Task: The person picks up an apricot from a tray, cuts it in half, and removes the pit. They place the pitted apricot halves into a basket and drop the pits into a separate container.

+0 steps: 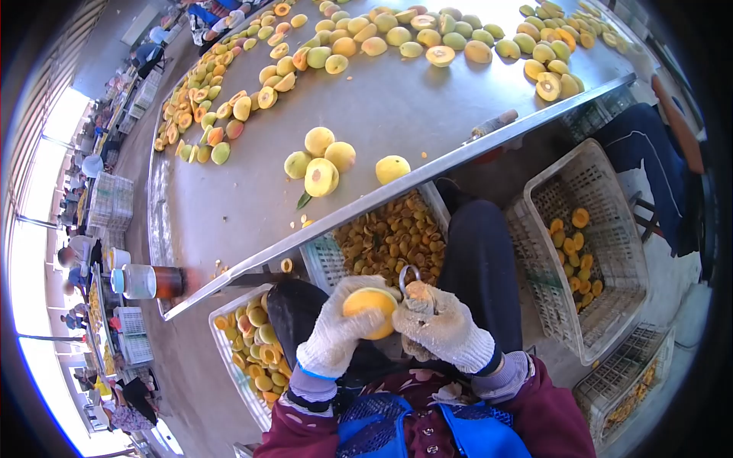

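Note:
My left hand (347, 324), in a white knit glove, is closed around a yellow peach (371, 311) in front of my lap. Close beside it, my gloved right hand (443, 324) grips a pitting knife (410, 276) with a curved metal loop that points up and away from me. The loop is apart from the fruit. Below my hands, between my knees, a crate (324, 263) holds many brown pits and scraps. To the left of my leg stands a white crate (221, 324) of halved peaches.
A metal table (252, 183) with a raised edge bears whole and halved peaches (321, 177). Another knife (495, 124) lies at its right edge. A bottle of dark drink (149, 282) stands at the left corner. On the right are a crate (534, 252) with peach halves and a seated person's leg (641, 164).

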{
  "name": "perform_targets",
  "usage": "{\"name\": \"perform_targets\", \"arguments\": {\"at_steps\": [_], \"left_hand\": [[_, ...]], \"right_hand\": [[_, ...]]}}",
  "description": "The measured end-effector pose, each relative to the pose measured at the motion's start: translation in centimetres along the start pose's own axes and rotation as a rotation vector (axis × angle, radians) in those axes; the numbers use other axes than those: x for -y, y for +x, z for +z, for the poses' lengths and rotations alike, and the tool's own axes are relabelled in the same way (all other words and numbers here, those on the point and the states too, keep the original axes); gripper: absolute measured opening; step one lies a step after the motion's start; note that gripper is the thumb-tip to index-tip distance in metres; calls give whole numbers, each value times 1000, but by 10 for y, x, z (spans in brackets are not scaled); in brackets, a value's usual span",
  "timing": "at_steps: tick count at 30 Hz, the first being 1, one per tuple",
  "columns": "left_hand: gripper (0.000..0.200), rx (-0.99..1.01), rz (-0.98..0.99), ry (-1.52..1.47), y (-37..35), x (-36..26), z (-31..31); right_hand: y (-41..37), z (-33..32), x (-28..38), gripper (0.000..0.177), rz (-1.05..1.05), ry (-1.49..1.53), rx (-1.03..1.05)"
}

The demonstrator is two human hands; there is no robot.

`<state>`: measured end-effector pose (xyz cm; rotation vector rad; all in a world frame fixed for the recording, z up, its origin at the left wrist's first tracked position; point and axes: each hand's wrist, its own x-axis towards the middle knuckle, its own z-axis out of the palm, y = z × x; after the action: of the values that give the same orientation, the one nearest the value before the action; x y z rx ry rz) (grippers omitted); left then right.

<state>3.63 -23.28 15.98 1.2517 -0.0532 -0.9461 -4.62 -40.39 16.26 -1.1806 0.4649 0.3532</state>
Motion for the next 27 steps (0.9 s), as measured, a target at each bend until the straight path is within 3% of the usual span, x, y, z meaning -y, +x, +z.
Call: {"name": "perform_targets", "arguments": {"at_steps": [2,3,6,10,16,18,20,21,22,23,25,27], "left_hand": [[63,-121,156,-126,4,6,1],[63,-122,160,-126,5,5,2],[62,-171,191,-297,7,4,8],[64,-145,257,-302,8,11,12],[62,-232,449,-117,3,14,32],[53,-229,597,85,1,13,35],[49,-203,522,203,2,3,28],[45,-177,446,323,4,-4,23],[44,-180,328,385,5,-12,23],[44,-178,334,386,7,-13,22],[48,13,350,138,9,-11,21],[54,23,370,68,5,-11,24]], "right_hand": [[-3,7,3,24,64,-87,30],[-3,10,4,27,126,-174,50],[-2,13,4,31,117,-317,78],[3,18,-4,33,50,-457,54],[3,21,-15,31,-51,-482,4],[5,21,-25,30,-74,-429,14],[9,20,-36,23,-305,-249,107],[8,14,-32,23,-301,-251,102],[8,3,-22,20,-5,8,284],[8,-2,-13,18,290,268,464],[3,-4,-5,16,284,290,438],[4,-10,-7,14,315,349,431]]}}
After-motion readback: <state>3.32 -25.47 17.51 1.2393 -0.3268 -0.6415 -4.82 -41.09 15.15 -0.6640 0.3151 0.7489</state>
